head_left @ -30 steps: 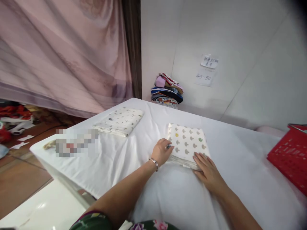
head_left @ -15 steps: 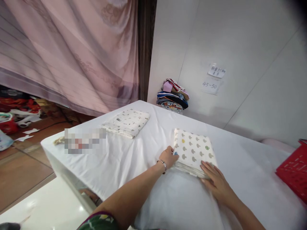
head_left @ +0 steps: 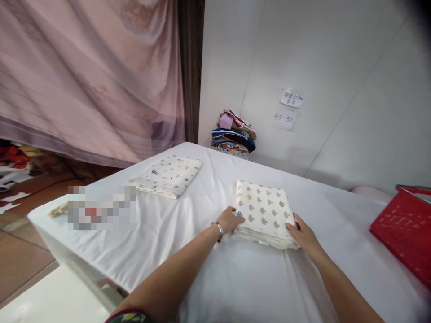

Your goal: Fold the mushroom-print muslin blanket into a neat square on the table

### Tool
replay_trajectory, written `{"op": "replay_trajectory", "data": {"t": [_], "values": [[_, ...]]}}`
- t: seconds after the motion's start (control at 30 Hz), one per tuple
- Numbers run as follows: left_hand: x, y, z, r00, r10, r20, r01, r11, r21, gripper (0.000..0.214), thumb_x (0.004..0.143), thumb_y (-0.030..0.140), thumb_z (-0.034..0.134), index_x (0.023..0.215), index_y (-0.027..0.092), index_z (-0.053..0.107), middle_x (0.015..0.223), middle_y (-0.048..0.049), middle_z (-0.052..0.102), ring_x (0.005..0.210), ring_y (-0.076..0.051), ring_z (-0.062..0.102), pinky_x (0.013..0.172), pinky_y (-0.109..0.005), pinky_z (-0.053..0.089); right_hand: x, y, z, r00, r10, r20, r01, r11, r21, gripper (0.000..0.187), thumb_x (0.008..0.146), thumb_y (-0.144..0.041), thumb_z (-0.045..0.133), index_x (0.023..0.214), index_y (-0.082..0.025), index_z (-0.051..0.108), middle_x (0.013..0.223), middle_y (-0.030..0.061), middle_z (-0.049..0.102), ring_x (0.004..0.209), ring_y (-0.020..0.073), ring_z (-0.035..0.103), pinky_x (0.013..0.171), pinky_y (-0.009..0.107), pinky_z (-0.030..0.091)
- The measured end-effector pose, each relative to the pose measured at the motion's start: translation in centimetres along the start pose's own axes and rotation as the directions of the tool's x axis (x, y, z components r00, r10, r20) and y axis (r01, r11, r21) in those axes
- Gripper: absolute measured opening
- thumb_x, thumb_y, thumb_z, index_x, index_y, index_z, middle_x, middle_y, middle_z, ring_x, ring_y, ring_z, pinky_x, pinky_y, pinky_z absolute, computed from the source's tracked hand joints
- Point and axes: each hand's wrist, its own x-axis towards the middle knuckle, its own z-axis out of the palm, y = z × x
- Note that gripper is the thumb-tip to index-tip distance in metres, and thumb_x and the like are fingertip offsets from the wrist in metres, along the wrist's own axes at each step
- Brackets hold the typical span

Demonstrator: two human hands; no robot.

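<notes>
Folded mushroom-print cloth (head_left: 261,206) lies on the white-covered desk (head_left: 336,233); left hand (head_left: 229,220) grips its left edge, right hand (head_left: 305,234) its right edge; second folded cloth (head_left: 170,175) well apart leftward; red basket (head_left: 399,226) stands at right

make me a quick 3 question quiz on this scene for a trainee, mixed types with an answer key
1. Multiple choice: the left grip and the right grip both touch a folded cloth. What is printed on its top?
a) Stars
b) Mushroom shapes
c) Stripes

2. True or false: the bracelet is worn on the right arm.

3. Fill in the blank: the lower paper sign reads ____.

Key
1. b
2. False; the bracelet is on the left arm.
3. 45-50
</notes>
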Motion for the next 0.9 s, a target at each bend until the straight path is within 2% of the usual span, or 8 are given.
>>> {"op": "replay_trajectory", "data": {"t": [0.1,0.2,0.27,0.33,0.43,0.53,0.7,0.9], "values": [[1.8,0.9,-3.3,0.999,0.015,-0.041,-0.012,0.998,0.066,0.043,0.062,0.028,0.065,0.102,0.021,0.052,0.071,0.0020,0.064,0.069,-0.015,0.061,0.061,-0.023,0.046,-2.7,-0.6,1.6,0.996,-0.061,0.068,0.054,0.993,0.104,0.071,0.072,-0.043,0.056,0.136,-0.022,0.033,0.111,0.0077,0.061,0.096,0.0245,0.059,0.086,0.040,0.046],[4.1,1.5,-8.0,0.990,0.037,-0.138,-0.017,0.990,0.140,0.041,0.061,0.025,0.066,0.100,0.020,0.054,0.071,0.0002,0.063,0.073,-0.017,0.060,0.063,-0.025,0.045,-6.8,-2.1,3.8,0.933,-0.170,0.318,0.058,0.941,0.332,0.083,0.075,-0.039,0.057,0.143,-0.027,0.011,0.115,0.0076,0.058,0.075,0.0174,0.061,0.066,0.033,0.052],[5.5,1.2,-10.7,0.980,0.025,-0.196,0.010,0.985,0.175,0.039,0.061,0.030,0.067,0.097,0.019,0.056,0.079,-0.0033,0.065,0.074,-0.019,0.061,0.062,-0.026,0.045,-8.6,-3.2,4.6,0.876,-0.249,0.412,0.078,0.918,0.388,0.078,0.077,-0.038,0.057,0.142,-0.029,0.015,0.116,0.0062,0.056,0.075,0.0150,0.059,0.064,0.031,0.051],[6.3,0.6,-12.2,0.974,0.003,-0.226,0.045,0.977,0.207,0.040,0.060,0.036,0.068,0.094,0.017,0.058,0.080,-0.0055,0.066,0.071,-0.021,0.061,0.059,-0.028,0.044,-8.5,-3.8,4.3,0.889,-0.289,0.354,0.149,0.916,0.373,0.061,0.078,-0.038,0.055,0.135,-0.028,0.034,0.114,0.0051,0.058,0.079,0.0153,0.057,0.067,0.031,0.050],[7.0,-0.5,-12.4,0.972,-0.009,-0.234,0.068,0.967,0.244,0.040,0.061,0.039,0.067,0.092,0.016,0.060,0.079,-0.0055,0.067,0.074,-0.022,0.062,0.060,-0.027,0.045,-5.3,-3.1,2.7,0.948,-0.299,0.107,0.264,0.928,0.261,0.041,0.078,-0.034,0.051,0.117,-0.023,0.054,0.108,0.0054,0.060,0.085,0.0177,0.056,0.072,0.032,0.049],[7.4,-1.1,-11.6,0.971,0.008,-0.239,0.061,0.958,0.279,0.038,0.064,0.037,0.065,0.095,0.016,0.060,0.087,-0.0054,0.067,0.083,-0.022,0.061,0.065,-0.025,0.045,-0.9,-1.9,1.1,0.957,-0.289,-0.041,0.291,0.953,0.080,0.045,0.074,-0.027,0.051,0.119,-0.021,0.052,0.117,0.0078,0.056,0.098,0.0208,0.054,0.079,0.035,0.046],[7.4,-1.1,-10.9,0.970,0.063,-0.234,0.023,0.937,0.348,0.033,0.065,0.032,0.064,0.095,0.018,0.062,0.090,-0.0041,0.066,0.088,-0.021,0.059,0.071,-0.025,0.044,3.5,-2.1,1.1,0.937,-0.312,0.156,0.309,0.950,0.045,0.059,0.070,-0.027,0.057,0.128,-0.022,0.045,0.130,0.0068,0.048,0.111,0.0213,0.048,0.090,0.033,0.040],[8.3,0.5,-10.7,0.972,0.133,-0.193,-0.049,0.922,0.384,0.036,0.067,0.029,0.062,0.103,0.020,0.061,0.082,0.0009,0.064,0.077,-0.015,0.058,0.066,-0.020,0.044,1.9,-2.7,1.4,0.929,-0.340,0.146,0.333,0.940,0.071,0.036,0.069,-0.017,0.048,0.102,-0.022,0.063,0.088,-0.0005,0.065,0.079,0.0165,0.056,0.072,0.026,0.041]]}}
